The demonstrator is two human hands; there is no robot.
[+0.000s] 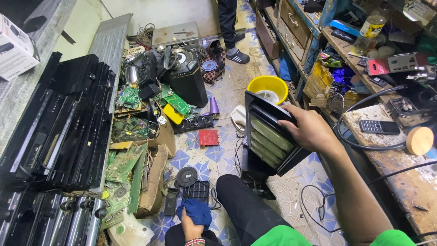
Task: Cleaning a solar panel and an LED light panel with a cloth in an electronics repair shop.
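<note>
Fingers [291, 119] of the right hand [309, 130] curl over the upper edge of a black open-fronted casing [273, 136], thumb on the near side, pinching the rim so the unit hangs tilted above the tiled floor [218, 98], just right of the person's dark-trousered knee [246, 205]. Tilt turns the open face toward the head camera; probable reason: to bring the row of pale green elongated cells [271, 141] inside into view. Casing is clear of the floor as far as I can tell; its lower corner is hidden behind the knee. Left hand [191, 228], low in frame near the lap, has its fingers closed around a bunched blue cloth [199, 212]; a red-and-white band sits at the wrist. Cloth is kept close to the body, apart from the casing, within easy reach of it. Just beyond that hand, on the floor, lie a black grille panel [196, 189] and a round black disc [186, 175], touching or nearly so. Further off on the floor: a yellow bucket [269, 87] directly behind the casing, a small red circuit board [209, 137], a black speaker box [186, 77]. Left side holds stacked black player units [63, 123] and a heap of green circuit boards [123, 164]. At right, a worn desk [400, 182] carries a black remote [379, 126] and a round wooden disc [419, 140]; a black cable [364, 146] loops over its edge. Another person's legs and a sneaker [237, 56] stand at the far end.
</note>
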